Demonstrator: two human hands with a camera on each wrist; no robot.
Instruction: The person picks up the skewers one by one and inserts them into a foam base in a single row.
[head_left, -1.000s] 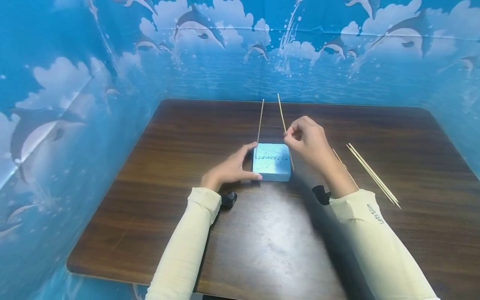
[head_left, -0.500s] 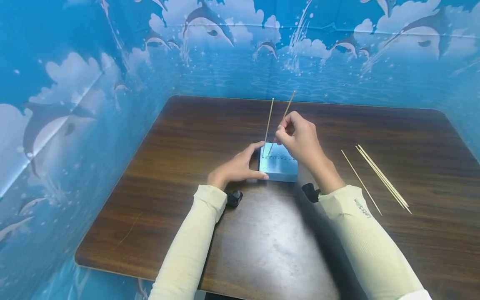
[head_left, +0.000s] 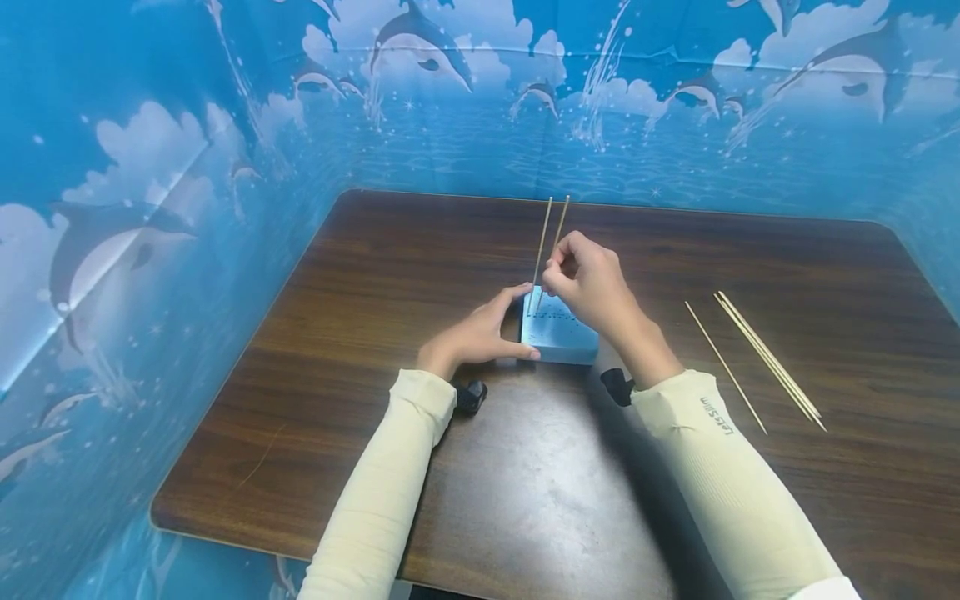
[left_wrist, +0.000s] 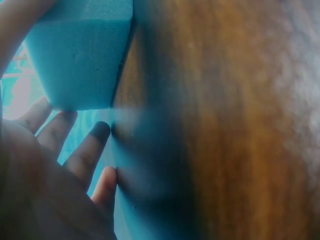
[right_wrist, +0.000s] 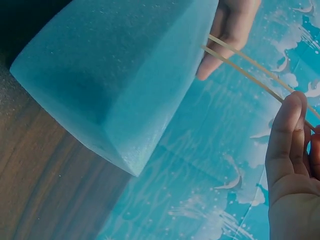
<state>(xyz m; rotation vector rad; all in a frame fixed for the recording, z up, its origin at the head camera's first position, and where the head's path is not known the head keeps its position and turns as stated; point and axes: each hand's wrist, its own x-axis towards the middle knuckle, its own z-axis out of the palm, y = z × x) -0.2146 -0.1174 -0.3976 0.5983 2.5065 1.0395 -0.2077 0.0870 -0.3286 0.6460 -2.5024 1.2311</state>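
A light blue foam block [head_left: 562, 343] with a dotted row across its top lies on the table. My left hand [head_left: 480, 333] grips its left side, thumb at the front and index finger at the back corner. In the left wrist view, fingertips meet the block's end [left_wrist: 80, 65]. One thin wooden skewer [head_left: 542, 240] stands upright in the block near the left edge. Just right of it, my right hand [head_left: 596, 283] pinches a second skewer [head_left: 562, 215], its lower end at the row. The right wrist view shows both reaching the block [right_wrist: 110, 70], the held skewer [right_wrist: 245, 75] nearly parallel.
On the brown wooden table [head_left: 300, 400], a single skewer [head_left: 725, 367] lies right of my right forearm. Beyond it lies a small bundle of skewers [head_left: 768, 358]. A blue dolphin-print cloth [head_left: 480, 142] hangs behind and to the left of the table.
My right hand has brought its skewer leftward from the block's right side to beside the standing one, then lowered it and turned it more upright. The left hand keeps its hold.
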